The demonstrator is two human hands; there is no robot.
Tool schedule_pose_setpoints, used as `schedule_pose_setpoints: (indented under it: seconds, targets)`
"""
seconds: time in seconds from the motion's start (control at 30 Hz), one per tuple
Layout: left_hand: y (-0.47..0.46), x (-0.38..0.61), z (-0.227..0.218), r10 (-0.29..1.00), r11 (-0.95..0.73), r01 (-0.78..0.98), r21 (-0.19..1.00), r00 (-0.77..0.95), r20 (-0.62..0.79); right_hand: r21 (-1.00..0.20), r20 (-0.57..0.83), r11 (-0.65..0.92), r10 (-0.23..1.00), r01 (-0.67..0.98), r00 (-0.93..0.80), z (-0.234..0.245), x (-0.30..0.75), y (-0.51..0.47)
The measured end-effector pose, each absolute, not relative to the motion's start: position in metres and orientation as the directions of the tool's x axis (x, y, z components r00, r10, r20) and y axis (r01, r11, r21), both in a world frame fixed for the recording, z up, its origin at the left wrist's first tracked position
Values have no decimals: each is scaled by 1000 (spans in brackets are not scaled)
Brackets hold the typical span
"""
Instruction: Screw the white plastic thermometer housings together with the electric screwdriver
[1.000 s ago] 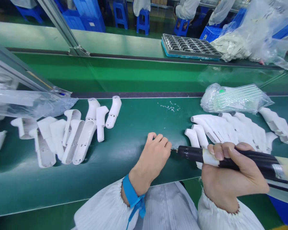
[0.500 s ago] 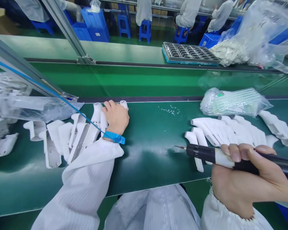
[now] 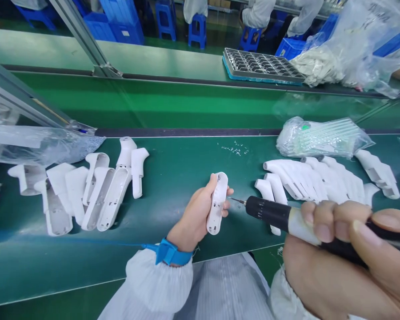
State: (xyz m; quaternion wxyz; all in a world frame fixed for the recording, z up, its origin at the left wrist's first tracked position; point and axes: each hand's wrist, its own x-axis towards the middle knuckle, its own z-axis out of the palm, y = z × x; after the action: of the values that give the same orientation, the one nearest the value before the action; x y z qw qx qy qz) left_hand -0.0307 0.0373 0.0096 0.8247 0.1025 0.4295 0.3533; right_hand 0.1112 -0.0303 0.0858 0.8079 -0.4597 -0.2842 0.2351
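My left hand (image 3: 197,212), with a blue wrist strap (image 3: 173,252) round its wrist, is closed on a white plastic housing (image 3: 217,203) whose screw-hole side faces up. My right hand (image 3: 346,240) grips a black and white electric screwdriver (image 3: 270,213). The screwdriver's thin bit points left, and its tip is close to the housing's right side; whether they touch I cannot tell. Loose small screws (image 3: 235,149) lie scattered on the green bench beyond my left hand.
White housing halves (image 3: 93,195) lie in a group at left. A row of white housings (image 3: 313,180) lies at right, below a clear bag of pale sticks (image 3: 323,138). A metal tray (image 3: 263,66) rests on the far ledge. People sit beyond on blue stools (image 3: 197,31).
My left hand has come from the left group towards me and to the right, now with a white housing in it. The screwdriver's tip has shifted slightly left.
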Motion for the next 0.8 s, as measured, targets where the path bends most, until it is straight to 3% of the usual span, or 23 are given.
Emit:
schedule_pose_setpoints:
  seconds: [0.13, 0.67, 0.8]
  targets:
    - [33, -25, 4, 652, 751, -476, 458, 425, -628, -879, 320, 475, 656, -44, 683, 78, 100, -28]
    - [30, -24, 5, 666, 742, -449, 498, 411, -623, -879, 318, 471, 698, -77, 642, 71, 94, -29]
    - [27, -19, 7, 671, 735, -443, 513, 368, -644, -840, 429, 541, 702, -34, 568, 67, 98, -28]
